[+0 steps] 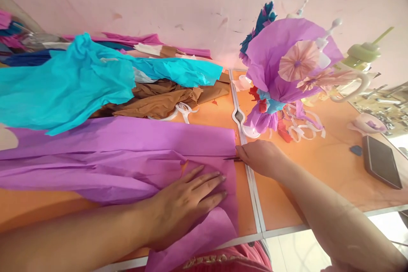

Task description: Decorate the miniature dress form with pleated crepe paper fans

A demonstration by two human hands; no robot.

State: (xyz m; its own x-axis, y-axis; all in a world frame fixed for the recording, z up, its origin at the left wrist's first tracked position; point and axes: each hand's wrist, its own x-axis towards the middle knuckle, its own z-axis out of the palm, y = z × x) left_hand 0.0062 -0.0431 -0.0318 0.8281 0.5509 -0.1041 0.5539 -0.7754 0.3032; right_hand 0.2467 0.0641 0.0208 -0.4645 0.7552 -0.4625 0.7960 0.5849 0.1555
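Observation:
A long sheet of purple crepe paper (127,136) lies folded and creased across the orange table. My left hand (188,202) rests flat on it, fingers stretched out and pressing the paper near its right end. Closed around a pair of scissors, my right hand (259,157) is at the sheet's right edge. Only the thin dark blades of the scissors (232,159) show, pointing left along a cut or fold line in the paper. Their handles are hidden inside my fist. The near part of the paper hangs over the table's front edge.
Turquoise paper (70,80) and brown paper (165,100) lie heaped behind. A purple paper bouquet (270,59) with pink paper flowers stands at the back right. White ribbon curls (299,131), a phone (381,161) and a green-lidded cup (363,56) are to the right.

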